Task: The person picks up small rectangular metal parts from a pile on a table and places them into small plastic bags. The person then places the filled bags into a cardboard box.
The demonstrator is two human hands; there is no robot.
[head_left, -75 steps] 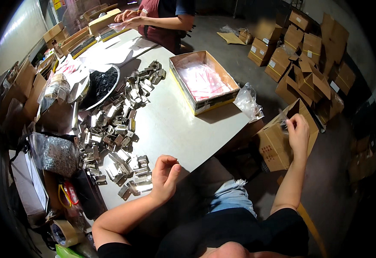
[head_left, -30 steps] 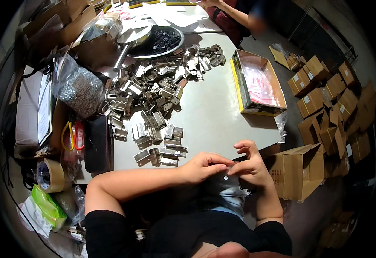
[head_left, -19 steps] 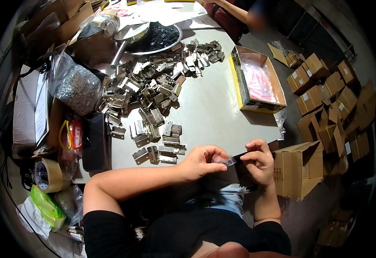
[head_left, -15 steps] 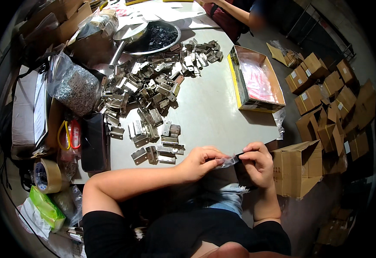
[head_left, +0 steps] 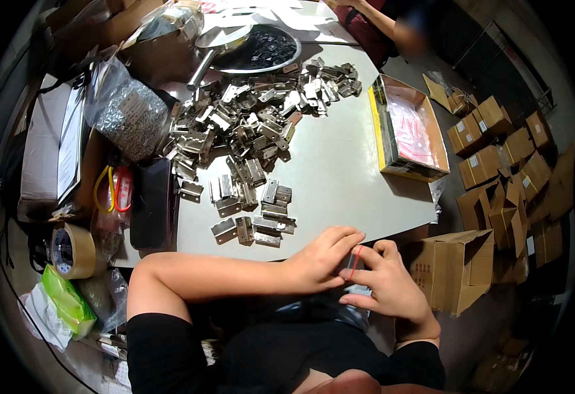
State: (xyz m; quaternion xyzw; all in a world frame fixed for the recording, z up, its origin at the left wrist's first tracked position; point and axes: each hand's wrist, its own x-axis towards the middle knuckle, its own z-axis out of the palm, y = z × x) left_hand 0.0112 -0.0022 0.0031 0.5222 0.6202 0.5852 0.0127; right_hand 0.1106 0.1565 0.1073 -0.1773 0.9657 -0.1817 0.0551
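Observation:
My left hand (head_left: 323,259) is in front of the table's near edge, over my lap, its fingers closed on a small clear zip bag (head_left: 355,261) with a red strip. My right hand (head_left: 389,279) meets it from the other side, fingertips on the same bag and thumb stretched below. The fingers hide most of the bag, and I cannot make out what is in it. Left of my hands, on the table (head_left: 330,174), lie a few rows of metal hinge-like brackets (head_left: 268,230). Behind them spreads a large loose heap of such brackets (head_left: 254,118).
A box of red-edged bags (head_left: 409,128) stands at the table's right. At the back is a metal bowl of black pieces (head_left: 261,49). Along the left sit a bag of small metal parts (head_left: 130,115), a phone (head_left: 153,203) and a tape roll (head_left: 74,251). Cardboard cartons (head_left: 455,269) stand right.
My hands have come together around the bag. The dark piece pinched in my right hand no longer shows. The whole view has shifted slightly.

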